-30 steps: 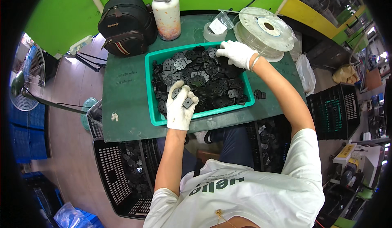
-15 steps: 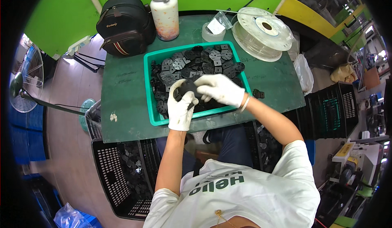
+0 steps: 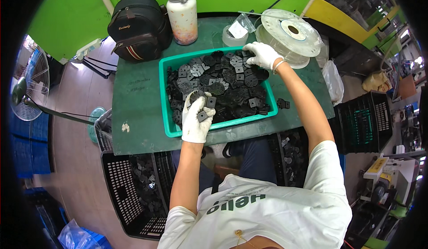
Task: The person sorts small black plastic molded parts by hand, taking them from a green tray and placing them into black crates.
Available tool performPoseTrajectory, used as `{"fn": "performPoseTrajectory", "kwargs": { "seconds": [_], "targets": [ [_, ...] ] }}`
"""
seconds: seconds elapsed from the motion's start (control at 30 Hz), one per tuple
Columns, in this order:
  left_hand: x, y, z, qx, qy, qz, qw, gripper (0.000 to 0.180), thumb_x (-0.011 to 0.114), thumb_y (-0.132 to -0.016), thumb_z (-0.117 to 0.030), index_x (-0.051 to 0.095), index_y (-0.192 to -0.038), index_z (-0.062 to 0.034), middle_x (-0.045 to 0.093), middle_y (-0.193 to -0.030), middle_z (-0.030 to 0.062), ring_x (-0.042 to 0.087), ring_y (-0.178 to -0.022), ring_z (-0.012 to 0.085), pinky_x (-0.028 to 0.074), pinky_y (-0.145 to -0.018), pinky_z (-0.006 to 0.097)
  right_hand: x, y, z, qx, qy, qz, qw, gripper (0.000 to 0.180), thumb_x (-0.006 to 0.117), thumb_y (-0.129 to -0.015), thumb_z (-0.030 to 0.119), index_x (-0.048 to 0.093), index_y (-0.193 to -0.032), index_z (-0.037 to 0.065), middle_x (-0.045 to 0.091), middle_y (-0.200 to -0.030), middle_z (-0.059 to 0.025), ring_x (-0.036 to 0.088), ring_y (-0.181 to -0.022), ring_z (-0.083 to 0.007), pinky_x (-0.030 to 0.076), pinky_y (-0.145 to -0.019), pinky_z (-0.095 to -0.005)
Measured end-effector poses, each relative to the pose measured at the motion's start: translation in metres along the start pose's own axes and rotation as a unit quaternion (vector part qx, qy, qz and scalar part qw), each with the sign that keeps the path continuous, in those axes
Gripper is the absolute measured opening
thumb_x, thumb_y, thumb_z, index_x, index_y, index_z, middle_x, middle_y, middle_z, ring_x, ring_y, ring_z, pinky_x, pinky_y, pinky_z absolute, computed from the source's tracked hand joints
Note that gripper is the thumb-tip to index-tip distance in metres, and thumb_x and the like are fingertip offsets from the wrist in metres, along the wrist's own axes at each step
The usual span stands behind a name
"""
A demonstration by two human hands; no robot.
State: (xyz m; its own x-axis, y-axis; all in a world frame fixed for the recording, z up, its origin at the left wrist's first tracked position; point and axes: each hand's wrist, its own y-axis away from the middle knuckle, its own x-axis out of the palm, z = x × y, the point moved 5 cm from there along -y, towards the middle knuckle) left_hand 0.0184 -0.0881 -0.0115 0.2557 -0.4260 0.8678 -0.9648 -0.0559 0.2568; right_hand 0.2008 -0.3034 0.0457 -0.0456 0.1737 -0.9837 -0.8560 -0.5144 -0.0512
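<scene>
A teal bin (image 3: 166,120) on the table is heaped with flat black plastic parts (image 3: 216,88), round pieces with square tabs. My left hand (image 3: 195,123), in a white glove, is closed around a few of these parts (image 3: 208,102) above the bin's near left side. Their square tabs stick out past the fingers. At the bin's far right corner is my right hand (image 3: 265,55), gloved too. Its thumb and fingers are apart, with the fingertips at the black parts by the rim; nothing is plainly gripped.
Behind the bin stand a black backpack (image 3: 138,28), a steel-capped bottle (image 3: 183,19), a roll of clear tape (image 3: 234,36) and a large white spool (image 3: 290,33). One loose black part (image 3: 283,103) lies right of the bin. Black crates (image 3: 129,191) flank my legs.
My right hand has left the parts in my left hand and moved away to the bin's far right corner. My left hand stays nearly in place, still holding parts.
</scene>
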Motion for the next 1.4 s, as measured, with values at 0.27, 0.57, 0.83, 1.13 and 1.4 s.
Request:
{"fn": "performPoseTrajectory", "kwargs": {
  "seconds": [0.27, 0.57, 0.83, 1.13, 1.4],
  "targets": [
    [-0.006, -0.002, -0.001, -0.027, 0.063, -0.038, 0.997, 0.011, 0.058, -0.082, -0.009, 0.055, -0.092, -0.0078, 0.059, -0.088, 0.008, 0.05, -0.066, 0.0149, 0.039, -0.051, 0.029, 0.013, 0.0, -0.007, 0.063, -0.189, 0.022, 0.98, 0.034, 0.069, -0.074, 0.02, 0.057, -0.102, 0.004, 0.059, -0.083, -0.0096, 0.058, -0.079, -0.0216, 0.047, -0.074, -0.0322],
    [-0.009, -0.006, 0.002, -0.058, 0.121, -0.027, 0.991, 0.011, 0.059, -0.081, -0.012, 0.059, -0.091, -0.0069, 0.062, -0.085, 0.0082, 0.058, -0.077, 0.0232, 0.051, -0.065, 0.035, 0.015, 0.028, -0.023, 0.22, -0.456, -0.065, 0.86, 0.047, 0.064, -0.079, 0.02, 0.047, -0.111, -0.009, 0.059, -0.093, -0.0155, 0.059, -0.066, -0.0154, 0.052, -0.059, -0.026],
    [-0.007, -0.005, 0.001, -0.051, 0.115, 0.007, 0.992, 0.014, 0.059, -0.082, -0.009, 0.058, -0.096, -0.0076, 0.062, -0.091, 0.0079, 0.06, -0.079, 0.0218, 0.053, -0.067, 0.036, -0.004, 0.059, 0.012, 0.05, -0.217, -0.098, 0.97, 0.025, 0.058, -0.077, 0.009, 0.057, -0.102, 0.006, 0.058, -0.104, -0.0123, 0.061, -0.085, -0.028, 0.048, -0.076, -0.035],
    [-0.011, -0.008, 0.002, -0.044, 0.13, 0.001, 0.991, 0.019, 0.059, -0.082, -0.006, 0.057, -0.101, -0.0095, 0.062, -0.091, 0.0081, 0.06, -0.077, 0.0207, 0.053, -0.067, 0.037, -0.005, 0.081, 0.052, -0.206, 0.053, -0.075, 0.974, 0.021, 0.061, -0.07, 0.006, 0.06, -0.09, 0.013, 0.054, -0.092, -0.0085, 0.055, -0.087, -0.0275, 0.046, -0.073, -0.0377],
    [-0.01, -0.01, 0.005, -0.007, 0.067, -0.003, 0.998, 0.016, 0.062, -0.085, -0.011, 0.056, -0.1, -0.0104, 0.061, -0.085, 0.0065, 0.059, -0.072, 0.0189, 0.052, -0.066, 0.037, -0.02, 0.08, 0.08, -0.067, -0.098, -0.232, 0.966, 0.012, 0.059, -0.08, 0.014, 0.056, -0.09, 0.01, 0.06, -0.078, -0.0101, 0.06, -0.074, -0.0276, 0.048, -0.064, -0.0379]
  ]
}}
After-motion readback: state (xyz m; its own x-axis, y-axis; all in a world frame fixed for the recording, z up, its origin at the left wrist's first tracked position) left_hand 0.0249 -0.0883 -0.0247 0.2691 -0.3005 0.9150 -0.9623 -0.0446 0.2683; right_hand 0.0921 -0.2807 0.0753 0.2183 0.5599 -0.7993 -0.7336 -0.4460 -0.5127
